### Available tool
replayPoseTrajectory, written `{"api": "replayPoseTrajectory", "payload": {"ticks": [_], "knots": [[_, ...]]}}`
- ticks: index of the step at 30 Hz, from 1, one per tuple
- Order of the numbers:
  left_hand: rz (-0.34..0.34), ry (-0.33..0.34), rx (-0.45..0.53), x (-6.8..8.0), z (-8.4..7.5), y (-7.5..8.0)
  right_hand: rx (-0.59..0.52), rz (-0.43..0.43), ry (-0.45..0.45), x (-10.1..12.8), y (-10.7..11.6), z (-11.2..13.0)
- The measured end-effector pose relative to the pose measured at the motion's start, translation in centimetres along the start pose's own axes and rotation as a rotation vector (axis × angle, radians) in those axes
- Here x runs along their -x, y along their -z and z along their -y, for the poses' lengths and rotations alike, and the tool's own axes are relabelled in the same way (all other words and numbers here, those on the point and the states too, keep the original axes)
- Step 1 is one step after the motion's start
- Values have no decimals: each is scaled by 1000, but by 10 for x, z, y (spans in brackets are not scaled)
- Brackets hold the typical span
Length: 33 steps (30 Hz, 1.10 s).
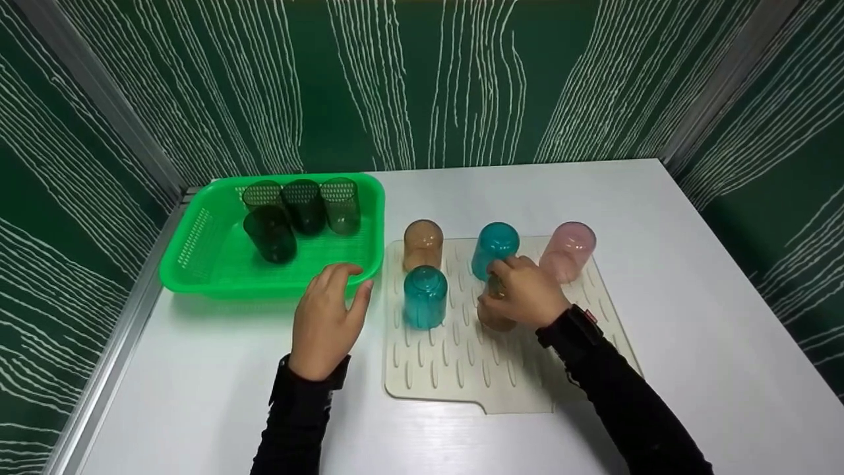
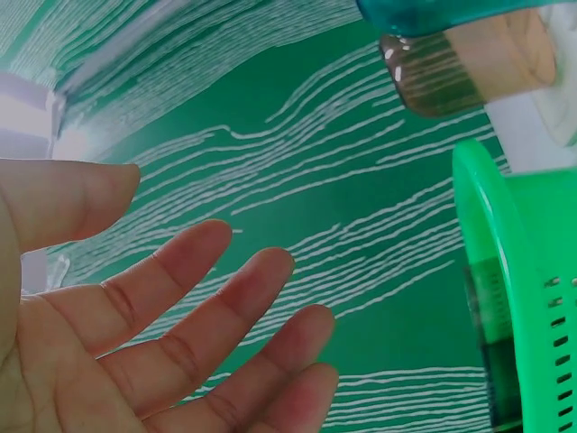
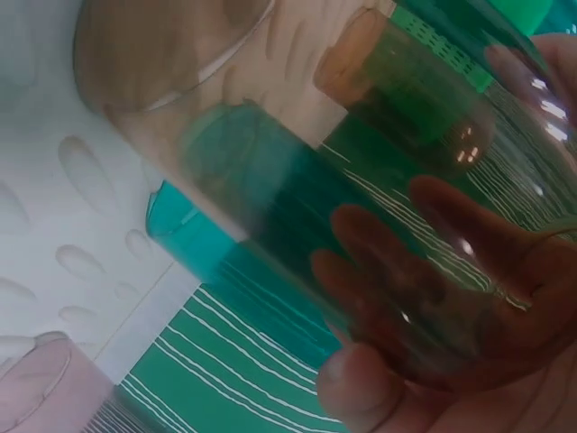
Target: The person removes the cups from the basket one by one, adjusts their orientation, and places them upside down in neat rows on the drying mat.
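At the far left of the white counter [image 1: 692,277] sits a green perforated plastic basket [image 1: 198,241] holding four dark translucent tumblers [image 1: 300,208], all upright. The left hand [image 1: 326,316] lies just in front of the basket's near right corner, palm down, fingers straight and slightly spread, gripping nothing; its fingertips come close to the rim. The left wrist view shows those relaxed fingers [image 2: 194,316] from below with the basket's edge beside them.

Next comes a cream ribbed draining mat [image 1: 461,369] bearing upturned tumblers: a brownish one [image 1: 422,243] at the back left, a teal one [image 1: 425,297] in front of it, another teal one [image 1: 494,247] behind the right hand, and a pink one [image 1: 568,251] at the back right.

The right hand [image 1: 524,293] is curled round a brownish translucent plastic tumbler [image 1: 496,315] standing on the mat's middle, largely hidden in the head view. The right wrist view shows it plainly: clear amber-brown walls [image 3: 361,225], fingers seen through them, its mouth facing the mat.
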State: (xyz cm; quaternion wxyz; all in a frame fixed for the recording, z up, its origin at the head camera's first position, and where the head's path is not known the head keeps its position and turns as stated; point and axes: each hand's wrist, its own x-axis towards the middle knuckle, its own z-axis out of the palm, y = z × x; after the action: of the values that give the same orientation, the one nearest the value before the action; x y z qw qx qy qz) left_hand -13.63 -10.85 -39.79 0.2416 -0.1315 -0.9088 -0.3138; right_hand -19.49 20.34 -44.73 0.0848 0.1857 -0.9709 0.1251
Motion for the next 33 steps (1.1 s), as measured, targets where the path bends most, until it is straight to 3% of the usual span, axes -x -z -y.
{"api": "replayPoseTrajectory", "payload": {"ticks": [18, 27, 33], "knots": [[45, 23, 2, 0, -3, -2, 33, 41, -40, 0, -1, 4], [49, 34, -11, 0, -3, -1, 100, -41, -1, 2, -2, 4], [62, 40, -20, 0, -3, -1, 60, -51, -15, 4, 0, 4]]}}
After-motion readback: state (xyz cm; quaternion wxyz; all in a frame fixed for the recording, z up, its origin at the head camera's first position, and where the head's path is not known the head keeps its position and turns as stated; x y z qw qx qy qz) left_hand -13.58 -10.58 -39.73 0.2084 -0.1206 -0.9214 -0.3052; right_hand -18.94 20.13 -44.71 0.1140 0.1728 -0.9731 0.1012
